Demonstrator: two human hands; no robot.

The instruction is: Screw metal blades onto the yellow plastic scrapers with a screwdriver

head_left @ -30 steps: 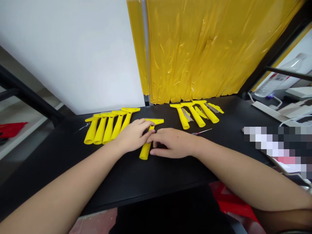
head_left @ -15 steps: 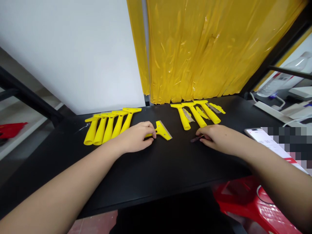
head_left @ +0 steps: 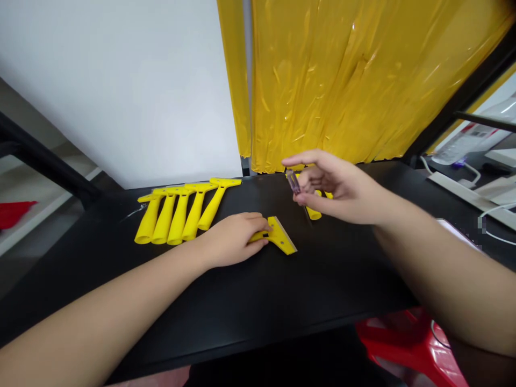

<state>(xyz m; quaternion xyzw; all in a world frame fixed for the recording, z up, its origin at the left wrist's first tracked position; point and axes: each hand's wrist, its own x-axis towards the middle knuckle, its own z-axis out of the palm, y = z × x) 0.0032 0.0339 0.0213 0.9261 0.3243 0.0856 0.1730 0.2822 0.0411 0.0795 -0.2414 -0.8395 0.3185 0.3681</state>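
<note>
Against the black tabletop, my left hand [head_left: 242, 239] is closed around the handle of a yellow scraper [head_left: 281, 236]. The scraper's wide head, with a metal blade along its edge, points right. Raised to the right of it, my right hand [head_left: 332, 185] grips a small screwdriver [head_left: 294, 183] by its translucent purplish handle. Its thin shaft slants down and is blurred. To the left stand out several yellow scraper handles [head_left: 177, 217], lying side by side with heads toward the wall. More yellow scraper parts [head_left: 313, 213] lie behind my right hand, mostly hidden by it.
A black table [head_left: 242, 312] carries everything, backed by a white panel [head_left: 141, 80] and a yellow plastic sheet [head_left: 314, 80]. At right are a phone [head_left: 457, 232], a white cable [head_left: 500, 232] and a plastic bottle [head_left: 463, 142]. A red stool [head_left: 403, 344] stands below the front edge.
My right hand has risen from the tabletop and moved left with the screwdriver, turning its handle upward. My left hand and the scraper have shifted slightly right and nearer in the view.
</note>
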